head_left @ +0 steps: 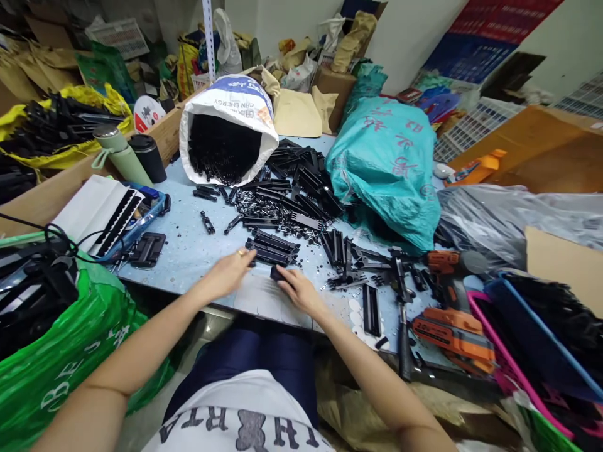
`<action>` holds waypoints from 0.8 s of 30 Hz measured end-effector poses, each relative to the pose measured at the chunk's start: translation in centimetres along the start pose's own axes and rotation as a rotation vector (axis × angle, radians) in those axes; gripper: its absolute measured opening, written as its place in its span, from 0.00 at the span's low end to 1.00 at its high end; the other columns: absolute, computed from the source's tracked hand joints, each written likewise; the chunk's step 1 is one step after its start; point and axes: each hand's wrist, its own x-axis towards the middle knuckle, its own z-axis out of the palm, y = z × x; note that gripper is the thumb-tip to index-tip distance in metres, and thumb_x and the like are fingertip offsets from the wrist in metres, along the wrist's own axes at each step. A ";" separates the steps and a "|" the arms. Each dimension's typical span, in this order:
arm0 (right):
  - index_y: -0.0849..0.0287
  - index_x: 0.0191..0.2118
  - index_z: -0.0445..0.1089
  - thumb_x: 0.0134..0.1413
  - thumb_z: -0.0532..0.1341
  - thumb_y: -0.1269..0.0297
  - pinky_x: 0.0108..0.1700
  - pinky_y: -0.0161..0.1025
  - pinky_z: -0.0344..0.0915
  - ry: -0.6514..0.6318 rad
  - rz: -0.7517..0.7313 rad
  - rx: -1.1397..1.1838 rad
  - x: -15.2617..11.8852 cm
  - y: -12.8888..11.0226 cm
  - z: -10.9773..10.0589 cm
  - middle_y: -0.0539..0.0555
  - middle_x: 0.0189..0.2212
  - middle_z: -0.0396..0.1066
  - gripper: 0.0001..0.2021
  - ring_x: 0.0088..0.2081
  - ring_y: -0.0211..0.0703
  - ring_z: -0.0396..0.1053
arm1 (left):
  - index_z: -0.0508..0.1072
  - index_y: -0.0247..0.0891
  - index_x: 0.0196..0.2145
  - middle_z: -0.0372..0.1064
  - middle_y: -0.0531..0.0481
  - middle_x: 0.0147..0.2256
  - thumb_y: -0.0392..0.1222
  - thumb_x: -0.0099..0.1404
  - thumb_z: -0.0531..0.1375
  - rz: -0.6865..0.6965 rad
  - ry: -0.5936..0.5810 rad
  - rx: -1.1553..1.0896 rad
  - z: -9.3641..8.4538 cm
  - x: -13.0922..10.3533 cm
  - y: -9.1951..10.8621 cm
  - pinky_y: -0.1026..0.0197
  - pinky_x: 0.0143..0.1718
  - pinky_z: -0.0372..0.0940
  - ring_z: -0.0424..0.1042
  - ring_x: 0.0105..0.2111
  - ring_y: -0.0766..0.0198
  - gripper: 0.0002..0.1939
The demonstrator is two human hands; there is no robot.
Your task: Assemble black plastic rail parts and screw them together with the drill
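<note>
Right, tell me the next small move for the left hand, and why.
I'd probably have the left hand draw one strip from the stack of black strips: its fingertips are already at the stack's near-left end, while the right hand is at a small black piece.

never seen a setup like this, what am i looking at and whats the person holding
There is no robot here, just a person's two bare hands. The single picture comes from a camera worn on their head, looking forward and down.

The right hand seems to hold a small black piece near the table edge. The left hand is at a bunch of black strips; its grip is unclear.

On the blue table lie more strips and a heap of small metal parts. Around them are an open white sack of black parts, a teal bag and an orange-and-black power drill.
</note>
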 end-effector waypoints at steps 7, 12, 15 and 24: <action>0.60 0.62 0.52 0.56 0.50 0.45 0.30 0.40 0.69 0.207 0.454 0.900 0.0 -4.1 -0.1 0.54 0.30 0.70 0.33 0.25 0.40 0.69 | 0.47 0.49 0.63 0.63 0.46 0.45 0.46 0.66 0.48 -0.072 -0.049 -0.809 8.0 1.2 4.2 0.59 0.40 0.66 0.69 0.37 0.63 0.28; 0.58 0.60 0.56 0.53 0.54 0.44 0.28 0.38 0.70 0.271 0.447 0.968 -0.7 -3.7 0.4 0.54 0.32 0.70 0.33 0.26 0.39 0.69 | 0.46 0.44 0.63 0.61 0.51 0.35 0.47 0.60 0.58 -0.364 0.011 -1.196 8.1 1.2 5.1 0.67 0.20 0.61 0.62 0.19 0.75 0.38; 0.57 0.60 0.56 0.52 0.55 0.44 0.28 0.38 0.70 0.261 0.464 0.978 -0.9 -3.4 0.9 0.53 0.30 0.70 0.33 0.25 0.39 0.68 | 0.62 0.33 0.56 0.61 0.51 0.30 0.47 0.61 0.57 -0.369 -0.009 -1.095 8.1 1.2 5.1 0.70 0.18 0.57 0.59 0.18 0.76 0.28; 0.55 0.60 0.59 0.57 0.52 0.48 0.32 0.38 0.69 0.162 0.261 0.674 -1.9 -2.9 -0.6 0.53 0.32 0.66 0.28 0.28 0.37 0.66 | 0.69 0.37 0.51 0.67 0.44 0.41 0.40 0.64 0.53 -0.031 0.230 -0.482 8.3 0.5 4.7 0.57 0.44 0.64 0.68 0.40 0.62 0.18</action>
